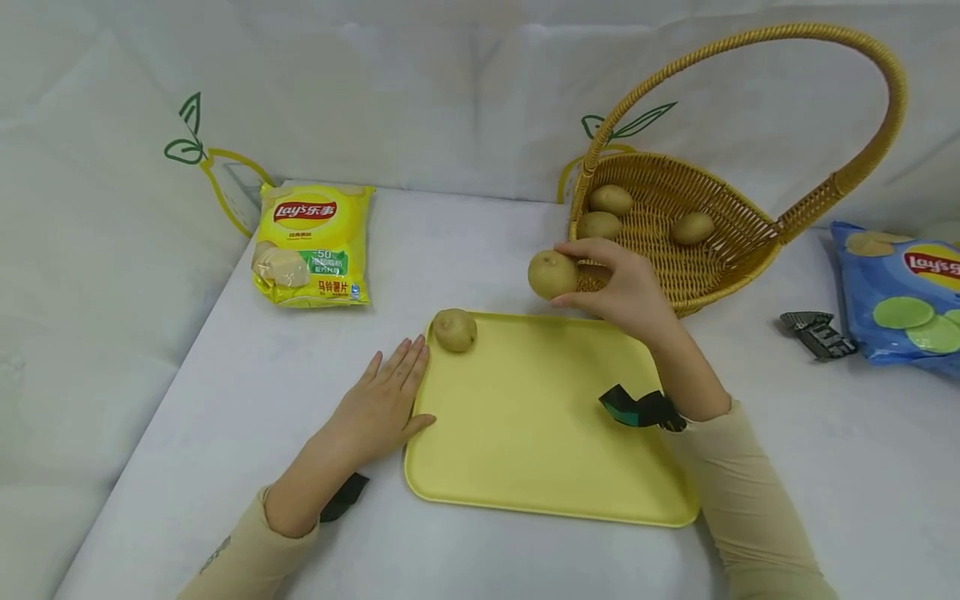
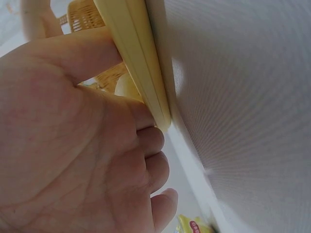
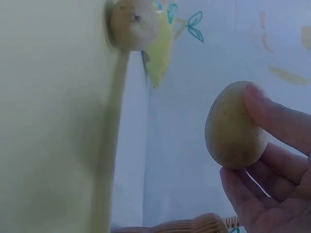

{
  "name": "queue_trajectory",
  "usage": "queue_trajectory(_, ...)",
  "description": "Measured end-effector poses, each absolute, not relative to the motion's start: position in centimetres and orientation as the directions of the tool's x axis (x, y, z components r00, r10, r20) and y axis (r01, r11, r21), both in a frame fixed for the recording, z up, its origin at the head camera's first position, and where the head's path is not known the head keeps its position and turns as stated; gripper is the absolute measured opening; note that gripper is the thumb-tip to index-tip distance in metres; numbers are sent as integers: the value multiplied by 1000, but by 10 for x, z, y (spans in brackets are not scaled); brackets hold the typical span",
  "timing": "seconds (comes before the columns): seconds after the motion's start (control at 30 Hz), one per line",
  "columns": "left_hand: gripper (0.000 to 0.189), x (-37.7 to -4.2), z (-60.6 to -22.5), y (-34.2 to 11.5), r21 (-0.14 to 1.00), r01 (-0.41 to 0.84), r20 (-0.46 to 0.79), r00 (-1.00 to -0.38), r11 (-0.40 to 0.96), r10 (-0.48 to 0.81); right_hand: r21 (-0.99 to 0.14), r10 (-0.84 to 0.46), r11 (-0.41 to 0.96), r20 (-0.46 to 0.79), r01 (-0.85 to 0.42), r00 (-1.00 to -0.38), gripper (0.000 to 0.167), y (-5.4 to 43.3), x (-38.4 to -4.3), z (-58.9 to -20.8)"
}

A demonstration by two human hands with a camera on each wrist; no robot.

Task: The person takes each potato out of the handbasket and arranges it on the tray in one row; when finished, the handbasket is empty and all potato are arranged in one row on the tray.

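My right hand [image 1: 626,287] pinches a potato [image 1: 552,275] between thumb and fingers, above the far edge of the yellow tray [image 1: 540,417] and beside the wicker basket [image 1: 738,287]. In the right wrist view that potato [image 3: 235,126] is held clear of the tray. Another potato [image 1: 454,330] rests in the tray's far left corner. Flat along the tray's left rim lies my left hand [image 1: 384,408], its fingers extended; the left wrist view has the thumb and fingers touching the rim [image 2: 138,53]. Several potatoes lie in the basket, one [image 1: 692,228] apart on its right side.
The basket's tall handle [image 1: 892,108] arches up to the right. A yellow chip bag [image 1: 311,246] lies at the back left, a blue chip bag [image 1: 903,292] at the far right. Near the blue one is a black wrapper [image 1: 819,335]. A white cloth wall stands behind.
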State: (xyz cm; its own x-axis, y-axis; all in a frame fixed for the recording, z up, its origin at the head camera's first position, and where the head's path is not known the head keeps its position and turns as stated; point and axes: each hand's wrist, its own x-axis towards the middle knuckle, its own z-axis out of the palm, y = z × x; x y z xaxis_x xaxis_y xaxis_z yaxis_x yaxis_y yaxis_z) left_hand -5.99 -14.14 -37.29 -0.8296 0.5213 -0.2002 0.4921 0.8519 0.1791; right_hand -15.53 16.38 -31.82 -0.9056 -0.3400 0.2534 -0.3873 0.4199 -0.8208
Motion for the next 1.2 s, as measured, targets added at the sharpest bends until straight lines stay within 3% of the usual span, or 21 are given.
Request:
queue_trajectory(0.73, 81, -61, -374, -141, 184, 482, -212, -831, 856, 514, -695, -570, 548, 98, -466, -816, 58, 117, -151, -362)
queue_trajectory(0.9, 81, -61, -374, -142, 183, 483, -207, -833, 857, 513, -725, -584, 522, 81, -450, -808, 59, 118, -153, -365)
queue_trajectory(1.2, 80, -60, -373, -142, 188, 485, -203, -832, 854, 517, -866, -575, 405, 8, -293, -818, 57, 122, -156, -369)
